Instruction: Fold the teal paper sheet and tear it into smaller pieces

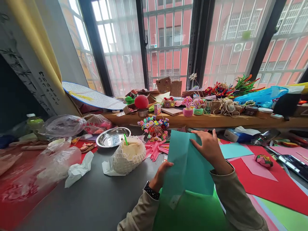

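Located right of centre, raised at a slant before the person: one teal sheet [178, 170], creased down the middle. Overlaps a green surface [202, 213] at the lower end; cannot tell if touching. Closed lightly on the left edge with the left hand [159, 175], thumb in front. Partly open at the right hand [207, 144], fingers spread by the top edge; cannot tell if pinching. Judged light, thin, fairly stiff along the crease, easily bent or dented elsewhere, little prone to slip. Best taken by opposite edges, near the crease, without squeezing. Counted: one plate [113, 137], one coconut [128, 157], one straw [125, 139], one red ball [141, 101], two flower pots [188, 112], one tissue box [237, 136], one phone [294, 163]. Too jumbled to count: pink strips [156, 150].
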The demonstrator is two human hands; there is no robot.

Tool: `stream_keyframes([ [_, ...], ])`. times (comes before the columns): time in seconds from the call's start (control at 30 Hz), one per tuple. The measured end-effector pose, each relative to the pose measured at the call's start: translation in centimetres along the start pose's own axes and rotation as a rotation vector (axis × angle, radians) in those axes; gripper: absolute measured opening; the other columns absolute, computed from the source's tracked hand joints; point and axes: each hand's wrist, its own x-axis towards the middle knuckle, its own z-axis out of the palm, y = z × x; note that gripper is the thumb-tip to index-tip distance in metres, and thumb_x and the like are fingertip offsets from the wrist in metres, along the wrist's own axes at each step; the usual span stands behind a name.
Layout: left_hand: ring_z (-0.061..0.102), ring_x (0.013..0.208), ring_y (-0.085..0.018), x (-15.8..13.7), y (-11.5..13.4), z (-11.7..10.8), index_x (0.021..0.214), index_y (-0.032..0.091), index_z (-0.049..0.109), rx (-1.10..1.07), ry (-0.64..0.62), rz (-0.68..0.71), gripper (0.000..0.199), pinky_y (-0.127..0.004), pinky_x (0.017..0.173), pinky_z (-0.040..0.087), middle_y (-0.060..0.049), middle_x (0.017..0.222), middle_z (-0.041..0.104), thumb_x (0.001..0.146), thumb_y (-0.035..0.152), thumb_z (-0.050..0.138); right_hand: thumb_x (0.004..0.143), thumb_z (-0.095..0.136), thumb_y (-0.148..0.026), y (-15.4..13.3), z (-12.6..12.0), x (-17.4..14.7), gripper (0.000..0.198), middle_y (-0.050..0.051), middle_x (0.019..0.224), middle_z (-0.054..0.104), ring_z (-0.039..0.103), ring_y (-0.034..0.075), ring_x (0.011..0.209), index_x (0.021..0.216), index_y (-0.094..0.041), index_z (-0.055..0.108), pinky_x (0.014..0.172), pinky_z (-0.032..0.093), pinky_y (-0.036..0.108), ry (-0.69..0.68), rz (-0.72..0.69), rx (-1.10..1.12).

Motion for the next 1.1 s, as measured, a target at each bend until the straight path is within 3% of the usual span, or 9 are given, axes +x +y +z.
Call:
stream_keyframes([
  [0.13,0.059,0.060,-0.018,-0.3,0.4,-0.1,0.076,0.017,0.064,-0.282,-0.169,-0.200,0.027,-0.032,0.059,0.048,-0.005,0.067,0.064,0.067,0.031,0.043,0.076,0.043,-0.036,0.2,-2.2,0.2,0.024,0.005,0.091,0.065,0.057,0.024,0.086,0.088,-0.022,0.058,0.091,0.024,0.049,-0.084,0.015,0.155],
  [0.2,0.059,0.076,-0.020,-0.4,1.0,-0.3,0.088,0.018,0.063,-0.298,-0.250,-0.149,0.030,-0.034,0.069,0.047,-0.005,0.083,0.065,0.069,0.033,0.045,0.074,0.045,-0.036,0.2,-3.5,0.1,0.022,0.004,0.086,0.066,0.058,0.024,0.081,0.082,-0.022,0.060,0.079,0.038,0.040,-0.087,0.062,0.208],
  [0.3,0.055,0.089,-0.022,0.0,2.4,-0.6,0.097,0.017,0.059,-0.096,-0.319,0.025,0.035,-0.035,0.077,0.044,-0.007,0.096,0.062,0.074,0.039,0.045,0.073,0.046,-0.036,-0.1,-4.9,-0.2,0.020,0.004,0.080,0.066,0.059,0.022,0.075,0.077,-0.022,0.060,0.066,0.041,0.032,-0.029,0.103,0.222],
  [0.4,0.054,0.092,-0.023,0.6,3.8,-0.8,0.102,0.016,0.055,0.181,-0.176,0.209,0.038,-0.037,0.080,0.042,-0.008,0.100,0.059,0.076,0.042,0.045,0.073,0.047,-0.035,-0.8,-5.4,-0.4,0.019,0.004,0.075,0.066,0.059,0.021,0.071,0.074,-0.022,0.060,0.064,0.041,0.030,0.042,0.083,0.192],
  [0.6,0.041,0.109,-0.023,-0.3,7.9,0.5,0.119,0.019,0.035,0.777,0.591,0.665,0.059,-0.041,0.090,0.035,-0.012,0.120,0.043,0.068,0.028,0.061,0.076,0.047,-0.029,-2.8,-5.3,-1.0,0.015,0.004,0.074,0.064,0.057,0.020,0.070,0.074,-0.019,0.059,0.064,0.041,0.031,0.104,-0.029,0.126],
  [0.73,0.048,0.101,-0.022,-1.0,11.2,2.8,0.104,0.024,0.051,1.182,0.550,0.841,0.036,-0.047,0.097,0.020,-0.004,0.105,0.056,0.069,0.018,0.061,0.076,0.049,-0.024,-3.9,-5.0,-1.3,0.012,0.004,0.071,0.063,0.056,0.021,0.072,0.075,-0.017,0.058,0.067,0.041,0.034,0.159,-0.119,0.071],
  [0.83,0.056,0.072,-0.016,-0.6,12.4,4.2,0.080,0.022,0.060,1.328,0.487,0.859,0.010,-0.044,0.094,0.027,0.001,0.072,0.062,0.074,0.016,0.055,0.076,0.050,-0.023,-4.4,-4.9,-1.3,0.011,0.004,0.069,0.062,0.055,0.020,0.071,0.074,-0.016,0.058,0.068,0.041,0.034,0.228,-0.169,0.053],
  [0.93,0.054,0.060,-0.014,-0.1,12.7,4.8,0.068,0.020,0.060,1.346,0.502,0.892,0.010,-0.036,0.086,0.036,0.002,0.060,0.059,0.075,0.016,0.053,0.076,0.050,-0.021,-4.6,-5.2,-1.2,0.010,0.004,0.070,0.062,0.054,0.018,0.069,0.076,-0.015,0.058,0.067,0.042,0.032,0.293,-0.185,0.064],
  [1.1,0.054,0.063,-0.012,-0.7,13.0,4.7,0.082,0.021,0.060,1.245,0.469,1.065,0.012,-0.034,0.087,0.035,0.003,0.065,0.060,0.075,0.014,0.053,0.077,0.048,-0.016,-5.1,-6.4,-1.4,0.014,0.003,0.079,0.063,0.056,0.016,0.076,0.085,-0.017,0.059,0.068,0.043,0.029,0.339,-0.206,0.126],
])
